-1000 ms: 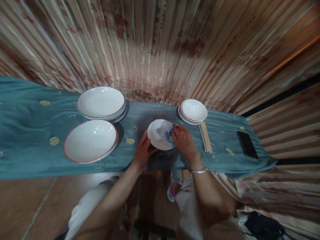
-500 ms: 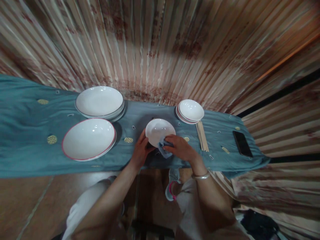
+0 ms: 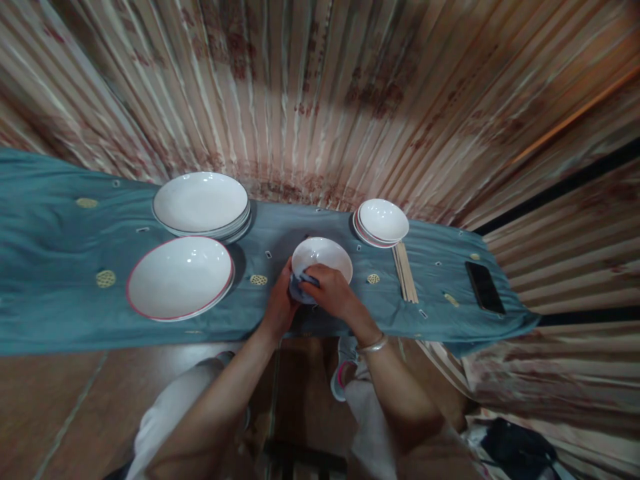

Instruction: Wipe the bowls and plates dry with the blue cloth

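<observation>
A small white bowl (image 3: 327, 252) is held over the near middle of the cloth-covered table. My left hand (image 3: 281, 301) grips its left side, with the fingers partly hidden behind the rim. In my right hand (image 3: 329, 288) is a bluish-grey cloth (image 3: 299, 291), pressed against the near left part of the bowl's rim and draping over it. The fingertips of that hand reach into the bowl.
Large white plates (image 3: 200, 203) are stacked at the back left, with red-rimmed dishes (image 3: 180, 280) in front. Small bowls (image 3: 384, 221) stand stacked at back right beside wooden chopsticks (image 3: 406, 273). A black phone (image 3: 485, 288) lies near the right end of the blue tablecloth (image 3: 50, 267).
My right hand has moved left along the bowl's near rim, taking the cloth from the front right to the left side. My left hand keeps its grip.
</observation>
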`<state>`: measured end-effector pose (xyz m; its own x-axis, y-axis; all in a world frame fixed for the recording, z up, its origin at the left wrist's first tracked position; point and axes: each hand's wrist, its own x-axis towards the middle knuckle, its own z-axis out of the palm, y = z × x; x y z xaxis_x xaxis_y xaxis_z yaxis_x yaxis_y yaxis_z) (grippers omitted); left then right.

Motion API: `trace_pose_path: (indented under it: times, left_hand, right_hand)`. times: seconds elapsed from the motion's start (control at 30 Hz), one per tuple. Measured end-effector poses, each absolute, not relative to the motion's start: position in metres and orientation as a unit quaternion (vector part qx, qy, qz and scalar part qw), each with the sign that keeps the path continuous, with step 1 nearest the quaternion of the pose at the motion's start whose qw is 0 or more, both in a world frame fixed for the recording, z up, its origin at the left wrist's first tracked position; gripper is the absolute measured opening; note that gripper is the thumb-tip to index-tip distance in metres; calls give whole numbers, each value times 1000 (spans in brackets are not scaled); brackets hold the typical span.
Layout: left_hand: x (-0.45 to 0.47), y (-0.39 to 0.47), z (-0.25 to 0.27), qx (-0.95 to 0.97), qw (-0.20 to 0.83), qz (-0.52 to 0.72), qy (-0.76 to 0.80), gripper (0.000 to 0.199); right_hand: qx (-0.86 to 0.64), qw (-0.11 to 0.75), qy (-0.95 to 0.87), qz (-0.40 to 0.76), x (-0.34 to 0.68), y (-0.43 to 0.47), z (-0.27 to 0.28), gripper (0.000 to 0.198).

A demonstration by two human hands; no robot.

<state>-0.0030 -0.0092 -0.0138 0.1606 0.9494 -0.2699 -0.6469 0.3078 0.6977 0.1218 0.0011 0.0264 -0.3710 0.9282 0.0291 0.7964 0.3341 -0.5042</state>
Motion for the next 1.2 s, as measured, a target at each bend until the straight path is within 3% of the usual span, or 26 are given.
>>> trace_pose_path:
  times: [0.4,0.97,1.2]
  left_hand:
    - [-4,-9,-19,214,740,518,371,58]
    - [-5,-8,-16,243,730,519,374,60]
    - [-5,-8,-16,250,730,519,368,63]
  right_hand:
    - [-572,181,-781,173,112,26,15,21]
    - [-599,-38,-794,99,139,21,28,30]
    - [-597,-70,-788,136,140,14,40,30]
